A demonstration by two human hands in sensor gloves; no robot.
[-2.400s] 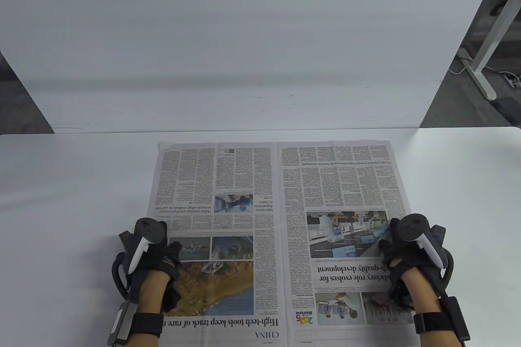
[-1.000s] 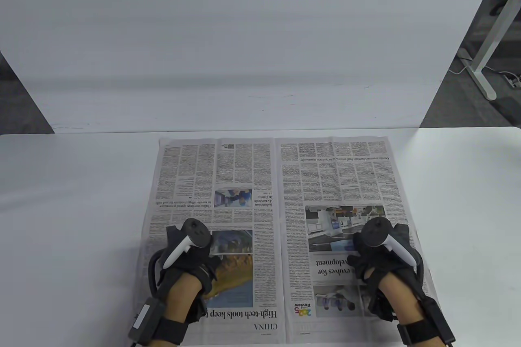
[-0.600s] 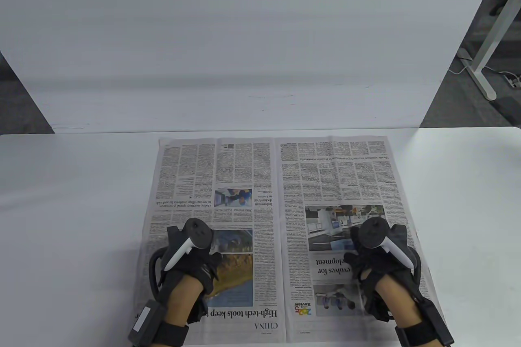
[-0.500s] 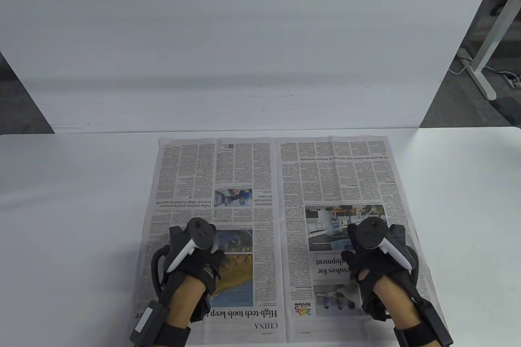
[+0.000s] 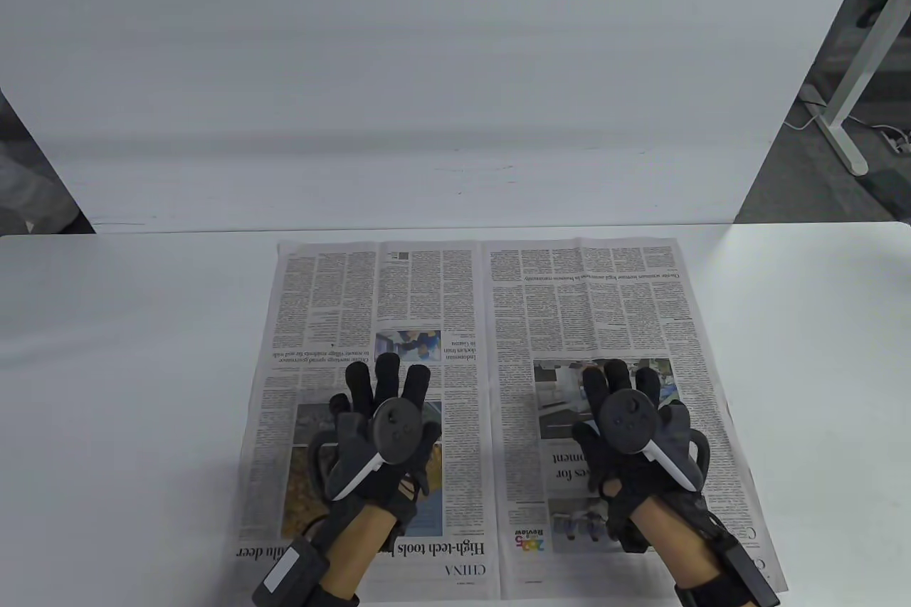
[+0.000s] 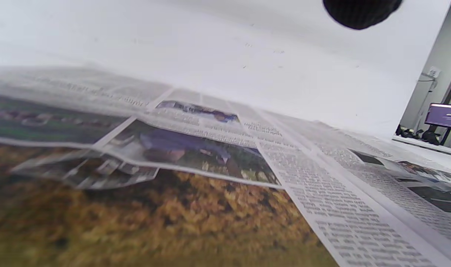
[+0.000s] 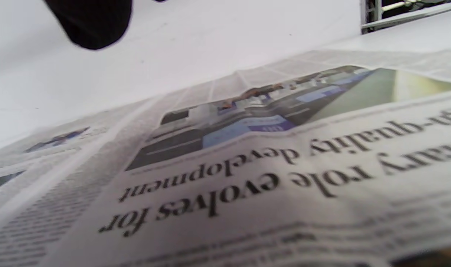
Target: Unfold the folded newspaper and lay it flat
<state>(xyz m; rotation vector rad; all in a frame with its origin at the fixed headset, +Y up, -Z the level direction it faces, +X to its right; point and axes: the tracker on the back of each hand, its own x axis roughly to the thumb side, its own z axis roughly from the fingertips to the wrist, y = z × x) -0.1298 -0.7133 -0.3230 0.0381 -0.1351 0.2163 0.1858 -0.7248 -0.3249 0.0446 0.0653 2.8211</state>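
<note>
The newspaper lies opened out across the table. Left hand spread, fingers straight, over the newspaper's left page; right hand spread likewise over its right page.

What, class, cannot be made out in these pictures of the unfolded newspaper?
- Table view: whether either palm touches the newspaper; the left hand and right hand cover it.
- Table view: body text, too small.
- Left wrist view: near photo, blurred.
- Right wrist view: headline's right end, cut by the edge.
</note>
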